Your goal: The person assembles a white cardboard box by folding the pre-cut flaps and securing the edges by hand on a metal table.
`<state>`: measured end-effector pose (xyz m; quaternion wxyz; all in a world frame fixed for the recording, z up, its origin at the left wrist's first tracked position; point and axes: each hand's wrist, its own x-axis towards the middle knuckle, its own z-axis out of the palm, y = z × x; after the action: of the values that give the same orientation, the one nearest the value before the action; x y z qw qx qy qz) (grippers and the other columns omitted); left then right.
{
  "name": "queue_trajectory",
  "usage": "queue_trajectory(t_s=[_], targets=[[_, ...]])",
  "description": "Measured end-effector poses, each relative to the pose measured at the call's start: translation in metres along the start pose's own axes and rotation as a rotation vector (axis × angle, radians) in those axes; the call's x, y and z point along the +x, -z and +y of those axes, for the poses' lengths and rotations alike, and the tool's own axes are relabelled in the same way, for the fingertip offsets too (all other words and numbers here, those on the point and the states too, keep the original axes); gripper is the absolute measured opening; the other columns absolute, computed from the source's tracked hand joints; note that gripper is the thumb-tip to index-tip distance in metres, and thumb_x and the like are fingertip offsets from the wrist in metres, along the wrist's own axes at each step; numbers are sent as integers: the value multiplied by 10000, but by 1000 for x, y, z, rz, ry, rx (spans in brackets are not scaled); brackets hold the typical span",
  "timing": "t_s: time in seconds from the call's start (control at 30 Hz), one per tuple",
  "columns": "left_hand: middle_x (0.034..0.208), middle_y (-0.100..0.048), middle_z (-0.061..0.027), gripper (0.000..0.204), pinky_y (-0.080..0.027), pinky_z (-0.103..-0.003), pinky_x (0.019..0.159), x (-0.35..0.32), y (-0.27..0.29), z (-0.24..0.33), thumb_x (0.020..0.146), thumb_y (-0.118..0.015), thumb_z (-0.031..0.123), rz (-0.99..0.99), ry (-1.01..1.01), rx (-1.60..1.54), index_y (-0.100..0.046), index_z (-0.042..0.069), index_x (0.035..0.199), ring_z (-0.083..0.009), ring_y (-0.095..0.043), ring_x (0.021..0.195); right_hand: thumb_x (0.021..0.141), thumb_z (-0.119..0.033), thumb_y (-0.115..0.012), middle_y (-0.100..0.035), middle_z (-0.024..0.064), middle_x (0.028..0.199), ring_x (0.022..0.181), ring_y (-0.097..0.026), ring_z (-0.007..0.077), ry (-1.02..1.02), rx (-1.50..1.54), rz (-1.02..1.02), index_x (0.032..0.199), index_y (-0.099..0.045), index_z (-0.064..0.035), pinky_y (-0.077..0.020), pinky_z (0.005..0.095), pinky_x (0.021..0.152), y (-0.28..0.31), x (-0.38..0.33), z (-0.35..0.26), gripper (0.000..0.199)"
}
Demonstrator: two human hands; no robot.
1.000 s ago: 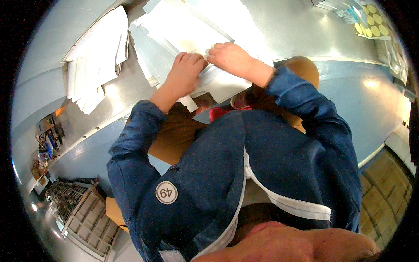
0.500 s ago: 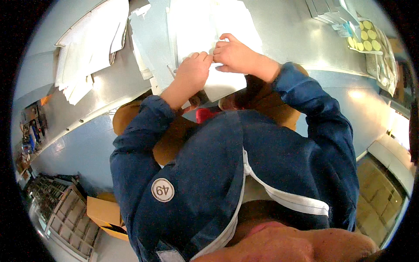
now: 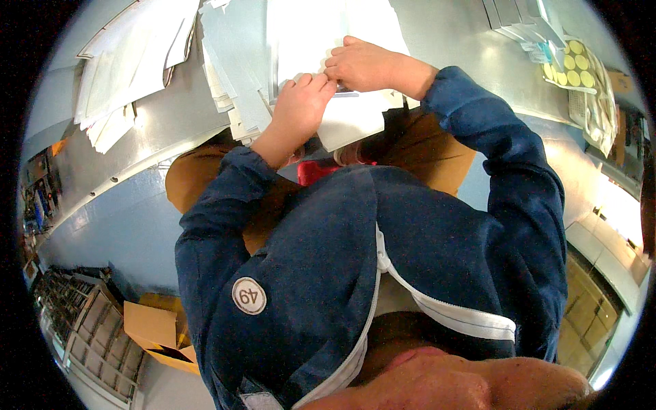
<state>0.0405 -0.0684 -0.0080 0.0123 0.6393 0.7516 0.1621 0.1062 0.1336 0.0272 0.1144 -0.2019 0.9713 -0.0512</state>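
In front of me a white sheet [image 3: 307, 41] lies on top of paper at the table's near edge. My left hand [image 3: 298, 113] is closed at its near side, fingers curled over the sheet. Just to the right, close against the left fingertips, my right hand [image 3: 365, 66] is closed with bent fingers on the same sheet. The fingertips of both hands are partly hidden. Below the hands, a white paper flap [image 3: 352, 126] sticks out past the table edge over my lap. Pale grey-blue sheets [image 3: 236, 41] lie in an uneven pile left of my left hand.
A loose stack of white papers [image 3: 123, 68] lies farther left on the metal table [image 3: 451, 55]. Grey box-like pieces [image 3: 523, 24] stand at the far right, near a sheet with yellow-green discs [image 3: 574, 65]. An open cardboard box [image 3: 150, 324] sits on the floor at lower left.
The right hand has shifted slightly farther from me, and its raised index finger is now bent down. The left hand stays beside it. The view has shifted slightly.
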Motion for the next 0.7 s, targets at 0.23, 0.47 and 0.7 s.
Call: queue_trajectory(t_s=[0.23, 0.47, 0.7], targets=[[1002, -625, -46, 231, -489, -429, 785, -1, 3, 4, 869, -556, 154, 10, -6, 2, -656, 90, 1067, -262, -602, 965, 852, -210, -667, -634, -8, 1008, 999, -620, 185, 13, -8, 88, 921, -708, -140, -412, 371, 859, -7, -1, -2, 107], [1029, -615, -49, 282, -495, -434, 788, 0, 11, 8, 893, -548, 163, -20, 4, -62, -679, 124, 1140, -268, -598, 977, 864, -228, -661, -636, -6, 993, 997, -619, 187, -5, -18, 62, 931, -716, -140, -414, 375, 861, -4, -5, -4, 123], [1032, -612, -43, 279, -501, -430, 805, 0, 10, 11, 909, -567, 171, -9, 27, -68, -724, 184, 1140, -269, -597, 995, 870, -242, -667, -645, -2, 977, 1010, -614, 186, -24, -24, 30, 998, -738, -138, -407, 386, 886, -3, -8, -5, 180]])
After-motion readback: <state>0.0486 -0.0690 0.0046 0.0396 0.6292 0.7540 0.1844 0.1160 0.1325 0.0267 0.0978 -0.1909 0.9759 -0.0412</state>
